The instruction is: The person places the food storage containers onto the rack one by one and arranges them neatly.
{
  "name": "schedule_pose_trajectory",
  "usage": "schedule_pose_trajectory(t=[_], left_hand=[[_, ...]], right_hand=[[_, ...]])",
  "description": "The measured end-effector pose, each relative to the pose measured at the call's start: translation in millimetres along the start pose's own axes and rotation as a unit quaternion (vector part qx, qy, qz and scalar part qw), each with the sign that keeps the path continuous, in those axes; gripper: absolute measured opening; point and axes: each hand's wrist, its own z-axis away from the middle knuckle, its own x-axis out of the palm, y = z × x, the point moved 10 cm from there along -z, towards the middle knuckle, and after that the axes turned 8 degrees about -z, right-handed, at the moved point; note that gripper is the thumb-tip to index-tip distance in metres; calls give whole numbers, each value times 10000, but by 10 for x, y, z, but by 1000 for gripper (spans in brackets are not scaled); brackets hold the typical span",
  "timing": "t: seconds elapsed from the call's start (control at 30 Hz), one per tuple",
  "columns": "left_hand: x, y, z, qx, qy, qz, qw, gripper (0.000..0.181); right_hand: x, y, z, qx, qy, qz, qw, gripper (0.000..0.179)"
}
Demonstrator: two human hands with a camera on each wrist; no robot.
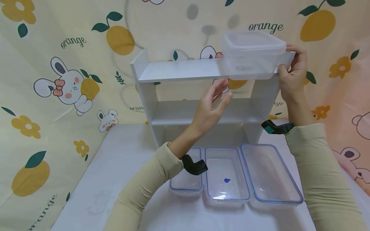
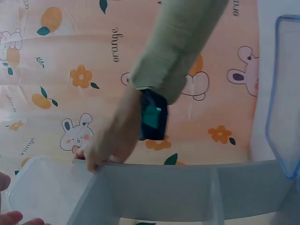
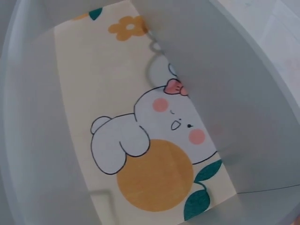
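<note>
A clear plastic food container (image 1: 250,61) with a whitish top sits at the right end of the white shelf unit's (image 1: 179,70) top board. Beside it, my right hand (image 1: 295,72) holds the raised end panel, thumb in front and fingers over the edge. In the left wrist view the right hand (image 2: 112,145) lies at that same corner of the shelf unit (image 2: 159,187). My left hand (image 1: 209,107) hovers before the shelves, lower left of the container, fingers extended and holding nothing. Only its fingertips (image 2: 14,218) show in the left wrist view.
Three clear containers with blue rims stand on the white tablecloth (image 1: 115,173) before the shelf: a left one (image 1: 185,184), a middle one (image 1: 226,166) and a right one (image 1: 271,173). My left forearm crosses over the left one. A patterned cloth backdrop (image 1: 72,96) hangs behind.
</note>
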Motion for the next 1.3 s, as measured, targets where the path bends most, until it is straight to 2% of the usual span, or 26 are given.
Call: schedule_pose_trajectory(t=[0.17, 0.4, 0.53, 0.7, 0.83, 1.03, 1.3], left_hand=[[-24, -112, 135, -77, -161, 25, 9998, 48], [-85, -286, 351, -535, -339, 535, 9966, 46], [-106, -338, 488, -665, -536, 676, 9941, 42], [-146, -453, 642, -951, -736, 885, 9888, 38], [-206, -558, 769, -1144, -868, 911, 9854, 38], [-364, -721, 934, -1381, -765, 1034, 9820, 37], [-530, -955, 1152, -1766, -697, 792, 9786, 38]], right_hand=[[-13, 39, -31, 157, -17, -76, 9998, 44], [11, 93, -38, 268, -172, -608, 9976, 45], [12, 114, -16, 369, -197, -773, 9961, 46], [-7, 96, -19, 291, -196, -806, 9961, 45], [0, 59, -26, -35, -291, -743, 9968, 45], [14, 34, -19, -341, -411, -606, 9967, 46], [13, 49, -33, -294, -378, -536, 9974, 47]])
